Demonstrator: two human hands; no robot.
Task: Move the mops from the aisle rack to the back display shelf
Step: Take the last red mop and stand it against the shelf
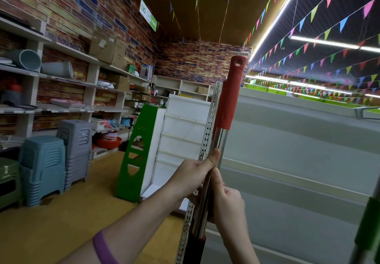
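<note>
The fingers [213,158] of both hands are closed narrow around the steel shafts of the mops [222,140], two poles bunched side by side, so neither hand is free. The left hand [195,173] grips higher, its thumb pressed flat on the metal. The right hand [228,202] grips just beneath and touches it, thumb laid up along the shaft. Stacking one hand on the other likely keeps the two poles together as one upright bundle instead of letting them scissor apart.

Above the fingers the shafts run into two red rubber grips [231,99], one just behind the other, and the front one ends in a cap with a hanging hole. Below the fingers sits a dark collar [197,241] with a red ring. The mop heads are out of view.

Just behind the fingers stands a perforated upright [209,124] of the aisle rack [287,150], whose grey panels spread away to their right. The poles lie close to that upright, though I cannot tell whether they touch it, so the carry looks barely begun. The back display shelf [185,88] is far beyond the fingers, up and to their left against the brick wall. A green-sleeved pole [368,222] stands well to their right.

The left forearm reaches in long from the lower left, wearing a purple band [104,247]. The right forearm rises steeply from below.
</note>
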